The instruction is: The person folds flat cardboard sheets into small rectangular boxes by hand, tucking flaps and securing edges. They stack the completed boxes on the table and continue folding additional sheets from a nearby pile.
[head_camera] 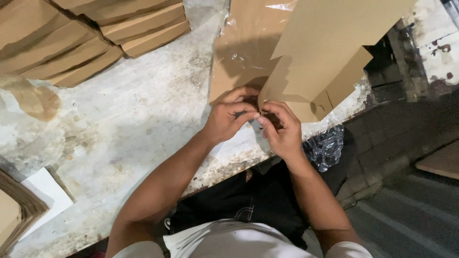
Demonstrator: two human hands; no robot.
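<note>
Two bare hands meet at the near edge of the worktop (119, 143), pinching the lowest corner of a flat brown cardboard blank (325, 52). The left hand (229, 117) curls its fingers in around that corner, thumb and forefinger closed on it; the right hand (282, 131) is likewise closed, its fingertips pressed to the same small tab, so both grip the board at one spot. The blank stands tilted up from the bench, its stepped flaps hanging unfolded, and to my eye the folding has barely begun: no wall is raised, no box shape formed yet. Behind it lies a sheet of cardboard under clear, wrinkled plastic wrap (239, 52), glossy where it catches the light. More crumpled plastic film (327, 145) hangs off the near edge beside the right wrist. At the far left corner sits a heap of flat, closed cardboard boxes (91, 38), smooth and tan, which look finished. The worktop itself is pale, stained and pitted. At its near left corner rests a stack of corrugated sheets (16, 215) and a white card (45, 191).
</note>
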